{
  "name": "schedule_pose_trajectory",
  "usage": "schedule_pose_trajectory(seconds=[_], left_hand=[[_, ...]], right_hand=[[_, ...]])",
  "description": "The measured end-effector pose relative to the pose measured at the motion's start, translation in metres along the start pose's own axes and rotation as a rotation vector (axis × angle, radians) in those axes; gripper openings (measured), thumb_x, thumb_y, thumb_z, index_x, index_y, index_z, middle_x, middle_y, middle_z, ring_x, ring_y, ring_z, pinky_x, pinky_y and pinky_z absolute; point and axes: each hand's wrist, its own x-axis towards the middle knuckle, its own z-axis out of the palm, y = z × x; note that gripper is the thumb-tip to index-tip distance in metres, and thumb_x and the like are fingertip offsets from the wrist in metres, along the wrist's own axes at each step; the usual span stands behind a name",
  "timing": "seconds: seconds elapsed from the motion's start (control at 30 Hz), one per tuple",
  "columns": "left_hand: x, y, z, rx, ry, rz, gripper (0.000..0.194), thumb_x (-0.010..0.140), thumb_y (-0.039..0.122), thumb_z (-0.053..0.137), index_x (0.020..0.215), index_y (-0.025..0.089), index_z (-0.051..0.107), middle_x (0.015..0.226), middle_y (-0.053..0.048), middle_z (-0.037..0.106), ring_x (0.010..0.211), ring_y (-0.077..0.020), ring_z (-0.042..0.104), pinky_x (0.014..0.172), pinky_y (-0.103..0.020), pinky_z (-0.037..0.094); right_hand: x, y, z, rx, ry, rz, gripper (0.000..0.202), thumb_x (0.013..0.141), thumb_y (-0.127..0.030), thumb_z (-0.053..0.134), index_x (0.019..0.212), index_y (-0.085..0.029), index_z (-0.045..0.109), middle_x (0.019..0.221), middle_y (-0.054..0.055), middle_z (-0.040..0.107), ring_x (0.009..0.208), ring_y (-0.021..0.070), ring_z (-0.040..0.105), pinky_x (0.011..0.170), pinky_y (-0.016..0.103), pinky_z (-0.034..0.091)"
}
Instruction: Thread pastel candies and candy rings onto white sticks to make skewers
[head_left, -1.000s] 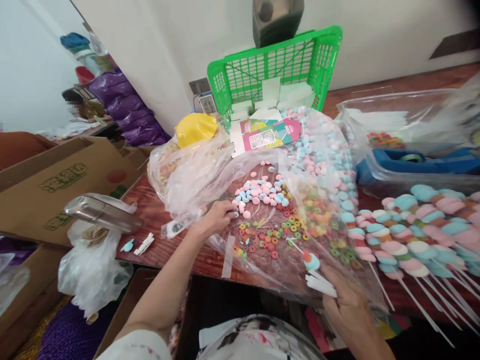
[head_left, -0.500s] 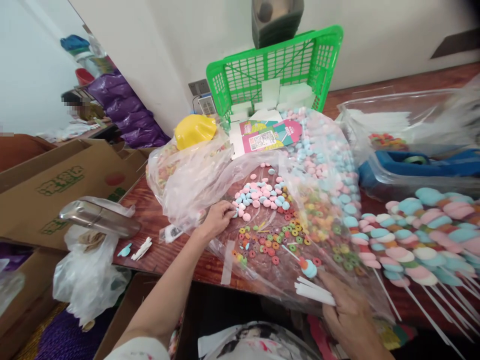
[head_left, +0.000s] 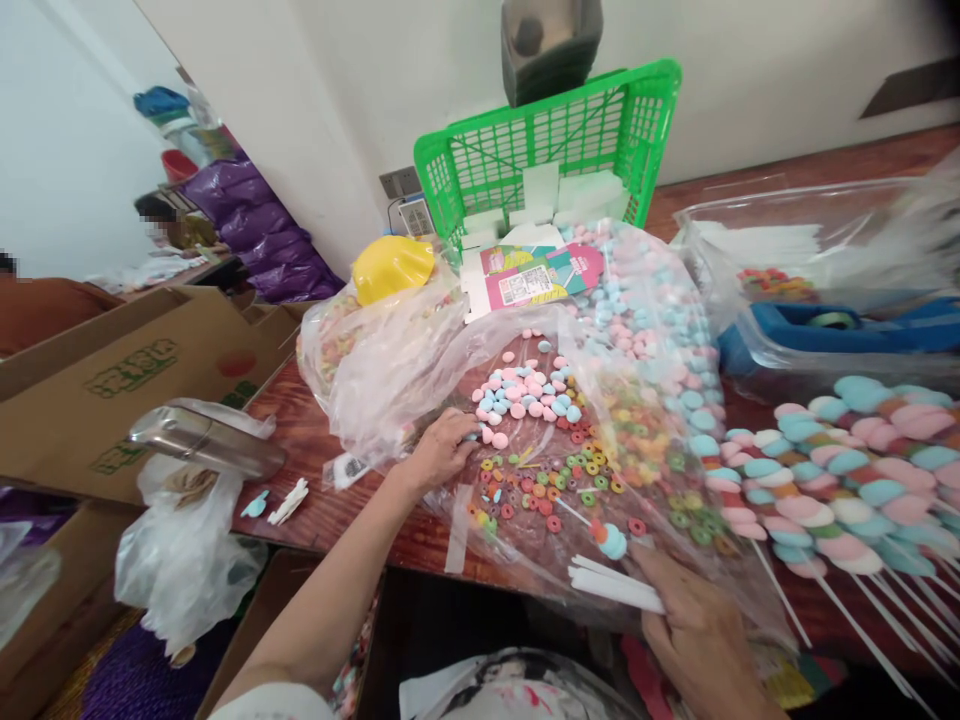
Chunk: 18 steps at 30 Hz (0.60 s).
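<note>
My left hand is at the left edge of a loose pile of pink and blue oval candies, its fingertips pinched on a blue candy. My right hand grips several flat white sticks near the table's front edge. From the same hand, a candy stick points up and left, with blue and orange-red pieces on it. Small coloured rings lie between the hands on clear plastic film. Right of them rest many finished-looking candy sticks in pink, blue and white.
Behind the pile stand a clear bag of candies, a printed carton and a green basket. A steel flask and a cardboard box are on the left. A blue tape dispenser sits right. Two people sit beyond.
The view has shifted slightly. My left hand stays by the candy pile with its fingertips at the blue candy; my right hand still holds the sticks, now slightly further left.
</note>
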Motion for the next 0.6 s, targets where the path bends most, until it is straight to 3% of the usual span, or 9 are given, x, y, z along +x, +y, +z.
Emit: schedule_pose_trajectory(seconds=[0.1, 0.2, 0.27, 0.33, 0.4, 0.47, 0.6], left_hand=[[0.005, 0.003, 0.004, -0.029, 0.067, -0.052, 0.023, 0.077, 0.009, 0.055, 0.094, 0.017, 0.067, 0.093, -0.008, 0.070, 0.089, -0.0198, 0.060, 0.085, -0.037, 0.048], [0.006, 0.012, 0.002, -0.123, 0.164, -0.203, 0.026, 0.073, 0.012, 0.057, 0.095, 0.017, 0.070, 0.089, -0.007, 0.070, 0.086, -0.0206, 0.060, 0.084, -0.039, 0.048], [0.005, 0.025, -0.004, -0.356, 0.265, -0.380, 0.023, 0.074, 0.019, 0.060, 0.094, 0.017, 0.071, 0.088, -0.007, 0.070, 0.079, -0.0185, 0.062, 0.077, -0.035, 0.051], [0.004, 0.044, -0.010, -0.728, 0.323, -0.592, 0.025, 0.075, 0.026, 0.063, 0.096, 0.015, 0.071, 0.086, -0.006, 0.071, 0.062, -0.0127, 0.060, 0.061, -0.028, 0.051], [0.004, 0.068, -0.012, -1.111, 0.279, -0.753, 0.030, 0.073, 0.028, 0.068, 0.100, 0.014, 0.070, 0.081, -0.005, 0.071, 0.048, -0.0080, 0.055, 0.048, -0.022, 0.047], [0.005, 0.094, -0.009, -1.373, 0.198, -0.817, 0.032, 0.069, 0.025, 0.074, 0.098, 0.013, 0.071, 0.076, -0.005, 0.071, 0.047, -0.0084, 0.058, 0.045, -0.020, 0.046], [0.009, 0.134, 0.005, -1.616, 0.112, -0.827, 0.027, 0.066, 0.023, 0.079, 0.091, 0.013, 0.073, 0.075, -0.005, 0.072, 0.057, -0.0115, 0.065, 0.053, -0.021, 0.055]], right_hand=[[0.000, 0.000, 0.000, 0.023, -0.001, 0.008, 0.047, 0.072, -0.004, 0.040, 0.108, -0.017, 0.066, 0.091, 0.006, 0.075, 0.079, 0.0210, 0.072, 0.068, 0.029, 0.059], [0.003, -0.001, -0.003, 0.055, 0.036, 0.008, 0.046, 0.072, -0.003, 0.039, 0.108, -0.016, 0.065, 0.091, 0.007, 0.075, 0.079, 0.0206, 0.072, 0.069, 0.029, 0.058], [0.007, -0.003, -0.005, 0.102, 0.055, 0.013, 0.045, 0.074, -0.003, 0.039, 0.109, -0.016, 0.064, 0.089, 0.007, 0.075, 0.078, 0.0201, 0.072, 0.068, 0.028, 0.058], [0.012, -0.008, -0.008, 0.174, 0.064, 0.028, 0.045, 0.075, -0.002, 0.040, 0.110, -0.017, 0.063, 0.087, 0.006, 0.074, 0.076, 0.0190, 0.072, 0.066, 0.027, 0.058], [0.018, -0.014, -0.011, 0.246, 0.063, 0.054, 0.046, 0.075, -0.001, 0.040, 0.112, -0.018, 0.062, 0.086, 0.005, 0.074, 0.075, 0.0179, 0.072, 0.066, 0.026, 0.057], [0.024, -0.021, -0.013, 0.280, 0.040, 0.082, 0.048, 0.074, 0.000, 0.040, 0.113, -0.018, 0.061, 0.089, 0.005, 0.074, 0.076, 0.0176, 0.072, 0.067, 0.026, 0.057], [0.028, -0.027, -0.017, 0.225, -0.022, 0.107, 0.052, 0.073, 0.000, 0.039, 0.115, -0.018, 0.062, 0.095, 0.007, 0.074, 0.084, 0.0196, 0.071, 0.076, 0.031, 0.058]])
